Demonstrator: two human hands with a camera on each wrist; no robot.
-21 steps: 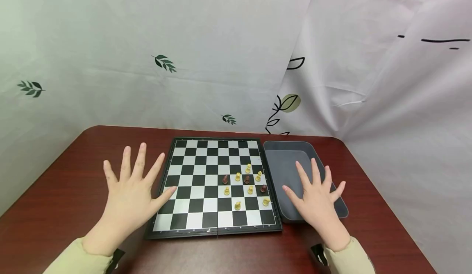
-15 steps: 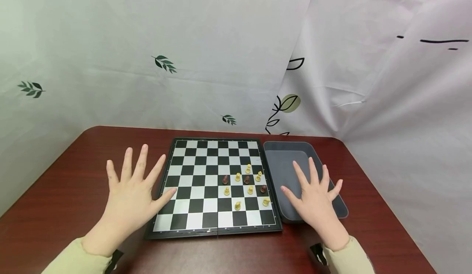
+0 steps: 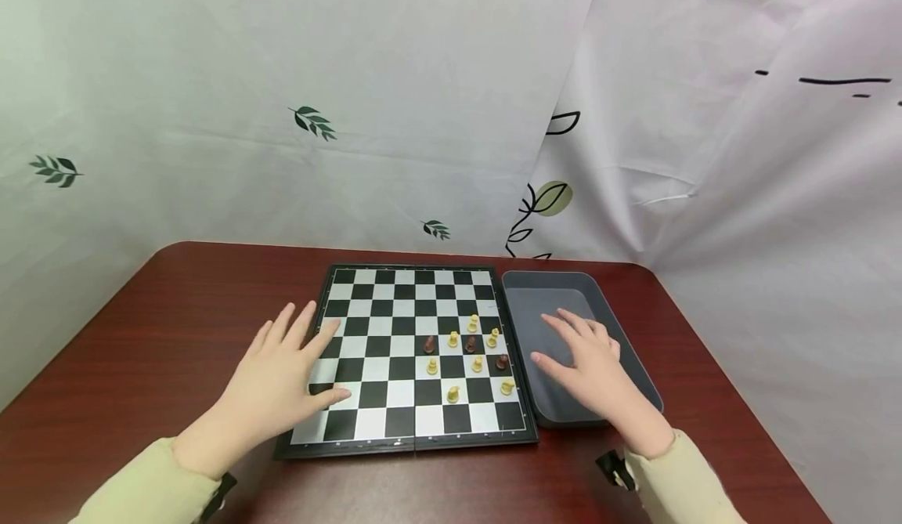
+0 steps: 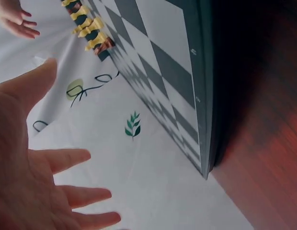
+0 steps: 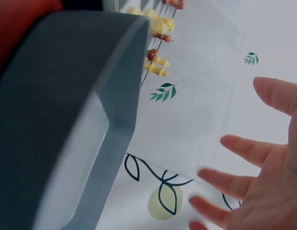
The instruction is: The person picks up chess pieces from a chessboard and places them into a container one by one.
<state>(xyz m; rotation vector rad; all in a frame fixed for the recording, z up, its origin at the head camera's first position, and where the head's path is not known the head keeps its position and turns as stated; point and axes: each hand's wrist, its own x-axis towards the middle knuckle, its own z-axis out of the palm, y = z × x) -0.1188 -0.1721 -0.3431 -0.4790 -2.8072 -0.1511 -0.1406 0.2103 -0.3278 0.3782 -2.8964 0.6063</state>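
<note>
A black-and-white chessboard (image 3: 384,352) lies flat on the table, with several yellow chess pieces (image 3: 453,393) and a few dark red-brown ones (image 3: 429,345) on its right half. Over the board's left edge hovers my left hand (image 3: 271,379), fingers spread and holding nothing. My right hand (image 3: 592,367) is above the grey tray (image 3: 637,367) beside the board, its fingers loosely extended and nothing in them. In the left wrist view, the board (image 4: 160,72) rises apart from the spread fingers. The right wrist view has the tray wall (image 5: 122,86) apart from the fingers.
The dark red wooden table (image 3: 162,312) carries the board and the tray. Behind it hangs a pale cloth (image 3: 423,77) with leaf prints, which continues along the right side.
Both hands have turned, thumbs toward the board. My left hand's fingertips are lower and nearer the board; my right hand's fingers have bent somewhat and shifted left.
</note>
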